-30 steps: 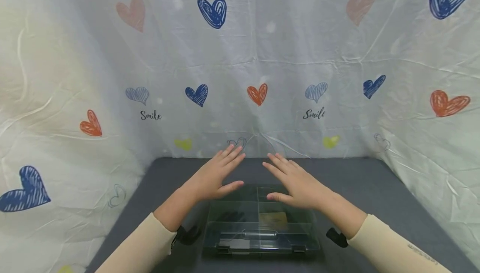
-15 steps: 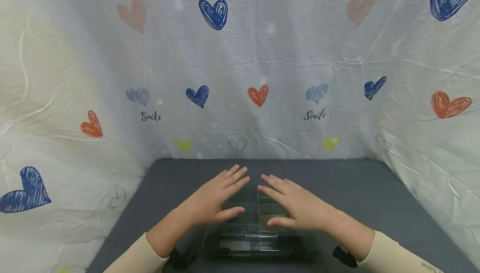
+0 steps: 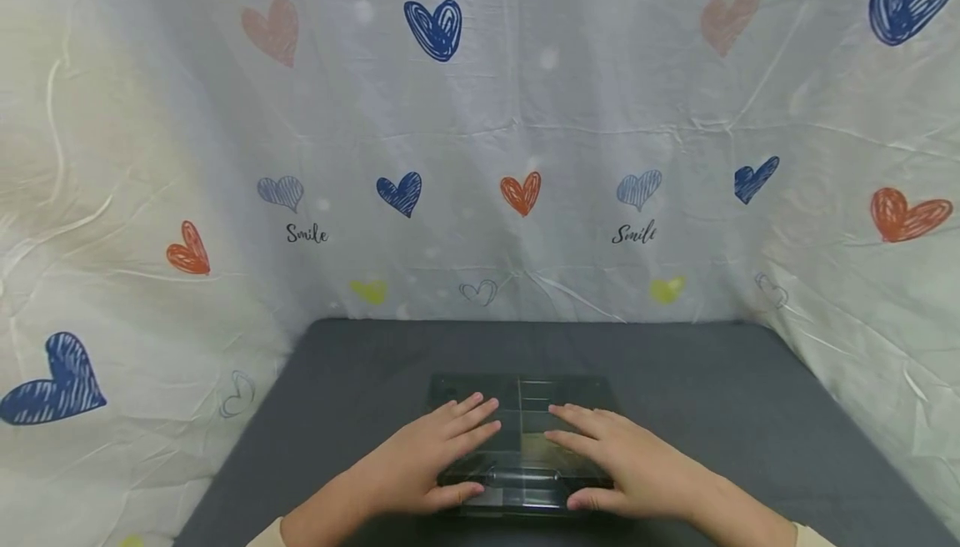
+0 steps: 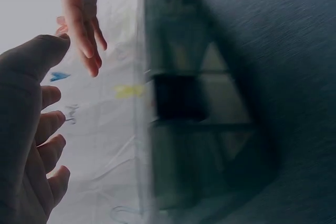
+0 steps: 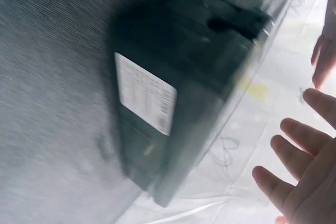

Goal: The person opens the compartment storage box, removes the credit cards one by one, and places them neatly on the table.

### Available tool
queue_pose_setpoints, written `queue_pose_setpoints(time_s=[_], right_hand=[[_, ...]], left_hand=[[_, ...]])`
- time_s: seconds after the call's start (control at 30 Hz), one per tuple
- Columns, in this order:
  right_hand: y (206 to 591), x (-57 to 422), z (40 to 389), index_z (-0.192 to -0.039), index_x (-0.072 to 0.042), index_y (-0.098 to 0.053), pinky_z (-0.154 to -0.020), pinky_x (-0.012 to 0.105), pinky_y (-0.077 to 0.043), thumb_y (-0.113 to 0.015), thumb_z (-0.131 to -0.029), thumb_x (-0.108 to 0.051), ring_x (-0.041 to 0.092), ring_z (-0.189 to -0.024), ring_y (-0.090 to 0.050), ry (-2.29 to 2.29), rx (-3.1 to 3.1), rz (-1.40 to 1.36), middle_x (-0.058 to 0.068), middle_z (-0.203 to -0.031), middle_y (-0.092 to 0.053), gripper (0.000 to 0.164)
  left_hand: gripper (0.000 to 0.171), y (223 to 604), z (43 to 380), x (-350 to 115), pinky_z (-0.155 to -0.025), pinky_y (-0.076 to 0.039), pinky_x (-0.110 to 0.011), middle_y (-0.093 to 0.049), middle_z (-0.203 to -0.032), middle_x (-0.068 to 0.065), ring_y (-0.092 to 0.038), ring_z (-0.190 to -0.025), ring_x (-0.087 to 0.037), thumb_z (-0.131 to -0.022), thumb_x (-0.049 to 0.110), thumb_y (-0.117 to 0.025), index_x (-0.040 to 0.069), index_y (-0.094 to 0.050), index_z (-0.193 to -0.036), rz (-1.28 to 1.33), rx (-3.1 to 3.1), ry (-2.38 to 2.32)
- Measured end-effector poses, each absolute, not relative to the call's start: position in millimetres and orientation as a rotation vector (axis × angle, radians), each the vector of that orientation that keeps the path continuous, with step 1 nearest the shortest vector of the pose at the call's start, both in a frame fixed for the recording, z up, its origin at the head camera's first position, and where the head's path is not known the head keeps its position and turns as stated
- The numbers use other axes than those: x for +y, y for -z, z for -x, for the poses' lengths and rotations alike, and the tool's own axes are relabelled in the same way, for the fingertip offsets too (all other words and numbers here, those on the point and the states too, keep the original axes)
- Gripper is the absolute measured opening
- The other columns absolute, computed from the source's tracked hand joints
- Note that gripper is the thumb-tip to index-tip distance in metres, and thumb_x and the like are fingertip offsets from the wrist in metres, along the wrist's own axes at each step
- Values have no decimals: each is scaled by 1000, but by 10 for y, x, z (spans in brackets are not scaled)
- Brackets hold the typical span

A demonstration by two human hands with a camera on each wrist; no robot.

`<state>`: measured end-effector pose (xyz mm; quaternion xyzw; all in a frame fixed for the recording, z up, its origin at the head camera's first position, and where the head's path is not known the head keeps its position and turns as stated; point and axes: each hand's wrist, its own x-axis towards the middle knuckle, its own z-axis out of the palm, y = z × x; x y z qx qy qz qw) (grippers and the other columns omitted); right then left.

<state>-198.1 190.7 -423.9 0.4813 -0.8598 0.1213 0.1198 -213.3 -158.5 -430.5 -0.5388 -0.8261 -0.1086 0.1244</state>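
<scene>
A dark green-tinted, see-through plastic compartment case (image 3: 525, 475) lies flat on the grey table, lid down. Dividers and a tan piece (image 3: 532, 448) show through the lid. Above its left side my left hand (image 3: 427, 459) is spread, fingers straight, holding nothing. My right hand (image 3: 637, 464) hovers likewise over the right side. Both wrist views show the case, blurred, with a gap between it and the fingers. In the right wrist view a white printed label (image 5: 146, 94) is on the case, and a dark latch (image 5: 236, 27) sits at its front.
The grey table (image 3: 375, 355) extends around the case on both sides and behind it. A white curtain (image 3: 570, 113) printed with hearts and "Smile" hangs at the back and along both sides.
Both hands have come down and back toward me, from over the far part of the case to its nearer part. The case stays in place.
</scene>
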Motion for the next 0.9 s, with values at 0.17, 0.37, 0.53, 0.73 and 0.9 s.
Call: queue_pose_setpoints(time_s=[0.17, 0.37, 0.53, 0.73, 0.9], right_hand=[[4370, 2013, 1883, -147, -23, -56, -92, 45, -54, -70, -92, -54, 22, -128, -57, -348, -2480, -1426, 2, -154, -48, 65], [4473, 2104, 1819, -146, -23, -58, -87, 42, -55, -69, -96, -48, 22, -121, -60, -341, -2515, -1456, 4, -151, -51, 57], [4550, 2133, 1806, -143, -20, -60, -84, 41, -55, -70, -98, -39, 23, -121, -60, -366, -2473, -1523, 9, -146, -55, 49], [4635, 2176, 1813, -143, -18, -61, -81, 39, -56, -71, -98, -33, 22, -119, -61, -379, -2413, -1575, 11, -143, -57, 48], [4709, 2203, 1826, -142, -17, -62, -78, 37, -56, -78, -92, -28, 22, -117, -63, -397, -2275, -1592, 13, -140, -59, 54]], left_hand=[[70, 4444, 2032, -1620, -111, -40, -47, -23, -168, -10, -26, -152, -29, -105, 49, -53, 11, -34, -160, 1621, -2414, 303], [66, 4545, 1946, -1695, -111, -41, -47, -24, -168, -8, -30, -151, -30, -106, 50, -50, 11, -39, -158, 1616, -2502, 341], [64, 4621, 1896, -1771, -109, -42, -47, -32, -165, -14, -35, -148, -34, -107, 47, -51, 8, -42, -156, 1600, -2561, 363], [63, 4741, 1857, -1839, -107, -45, -49, -35, -162, -17, -38, -146, -36, -106, 41, -57, 8, -40, -157, 1586, -2592, 401], [63, 4875, 1859, -1891, -103, -48, -50, -41, -158, -21, -44, -141, -39, -103, 32, -64, 6, -43, -155, 1584, -2498, 436]])
